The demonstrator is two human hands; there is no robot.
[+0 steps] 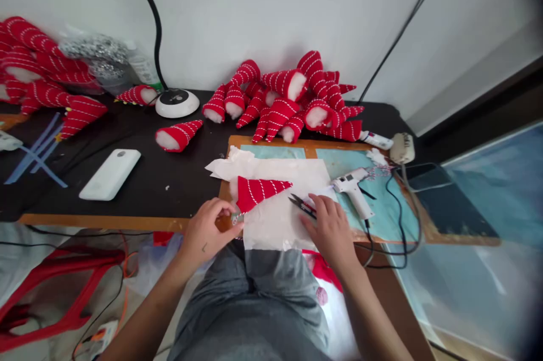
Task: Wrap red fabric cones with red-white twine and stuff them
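Note:
A red cone-shaped stuffed piece (261, 192) with white dashed stripes lies on a white paper sheet (271, 231), its tip to the right and white filling at its wide left end. Beside its lower left corner, my left hand (212, 231) has thumb and fingers curled together at a small greyish bit with a striped end; what exactly they pinch is unclear. Dark-bladed thread snips (302, 204) are under the fingers and thumb of my right hand (330, 230), blades pointing left towards the cone.
A white hot glue gun (354, 190) with its cable lies to the right on a blue-covered board (390, 219). Several striped cones (282, 115) are heaped at the back. A white power bank (110, 174), a desk lamp (177, 103) and another single cone (178, 136) stand left.

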